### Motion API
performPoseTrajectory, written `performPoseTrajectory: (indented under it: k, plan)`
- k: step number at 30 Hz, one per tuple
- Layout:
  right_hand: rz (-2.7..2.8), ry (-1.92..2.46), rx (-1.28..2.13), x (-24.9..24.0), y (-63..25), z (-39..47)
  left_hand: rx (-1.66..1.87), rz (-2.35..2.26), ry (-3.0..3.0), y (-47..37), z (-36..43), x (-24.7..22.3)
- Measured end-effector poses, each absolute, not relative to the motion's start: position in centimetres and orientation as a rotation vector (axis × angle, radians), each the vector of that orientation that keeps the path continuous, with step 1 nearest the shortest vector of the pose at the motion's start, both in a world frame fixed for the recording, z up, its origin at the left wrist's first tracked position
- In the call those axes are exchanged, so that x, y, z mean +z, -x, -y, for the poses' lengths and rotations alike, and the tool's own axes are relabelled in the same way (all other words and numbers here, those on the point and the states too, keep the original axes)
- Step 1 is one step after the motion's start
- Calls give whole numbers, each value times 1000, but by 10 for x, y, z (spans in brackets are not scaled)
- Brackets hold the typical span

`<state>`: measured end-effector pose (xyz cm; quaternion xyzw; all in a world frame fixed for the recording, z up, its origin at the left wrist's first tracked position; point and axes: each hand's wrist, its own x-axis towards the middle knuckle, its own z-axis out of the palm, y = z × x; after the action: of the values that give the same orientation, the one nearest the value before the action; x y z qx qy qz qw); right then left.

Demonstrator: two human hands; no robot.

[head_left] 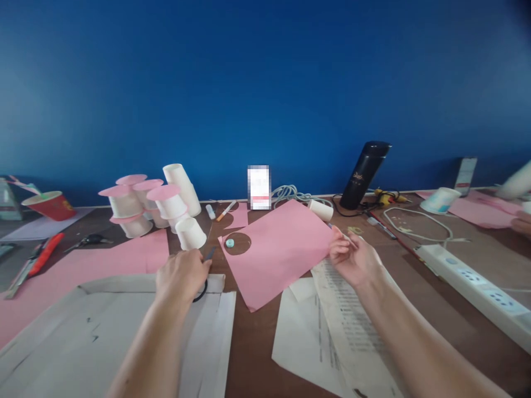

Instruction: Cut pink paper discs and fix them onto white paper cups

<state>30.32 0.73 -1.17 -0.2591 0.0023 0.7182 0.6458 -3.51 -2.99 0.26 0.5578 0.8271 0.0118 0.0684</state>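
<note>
My left hand [182,275] is closed around a pair of dark scissors [202,291]; a black finger loop shows below it, and a grey part sticks out by the thumb. A pink paper sheet [277,249] with a round hole near its left edge spreads between my hands. At the sheet's right corner, my right hand [350,254] has its fingers curled against the paper. Something small and dark shows at those fingertips, too blurred to name. Through the hole a small pale-blue roll [229,242] is visible. Just beyond my left hand, a white paper cup [191,232] leans over.
White cups with pink discs [166,202] stand stacked at left, near a red cup [52,205] and a red utility knife [46,254]. A black bottle [365,176], cable [290,193] and power strip [473,282] are right. Printed papers [357,337] lie in front.
</note>
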Motion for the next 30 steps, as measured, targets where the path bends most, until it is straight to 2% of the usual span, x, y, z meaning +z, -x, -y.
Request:
performPoseTrajectory:
  k: [5, 9, 12, 14, 18, 24, 30]
  plan:
    - [266, 675, 1708, -8, -287, 2, 98, -2495, -1642, 36, 30, 1]
    - [661, 810, 1597, -9, -268, 18, 579, -2455, -1623, 33, 35, 11]
    - [1061, 861, 1577, -9, -251, 35, 1074, -2067, -1511, 19, 40, 18]
    - [1289, 888, 1598, -10, -239, 46, 1223, -1619, -1354, 4, 42, 17]
    - [1539, 907, 1655, -11, -222, 58, 1177, -1216, -1177, -29, 46, 1]
    - [1768, 1018, 1579, -16, -218, 60, 1215, -1234, -1177, -56, 51, -13]
    - [1671, 989, 1641, -23, -218, 59, 1135, -1281, -1500, -49, 51, -9]
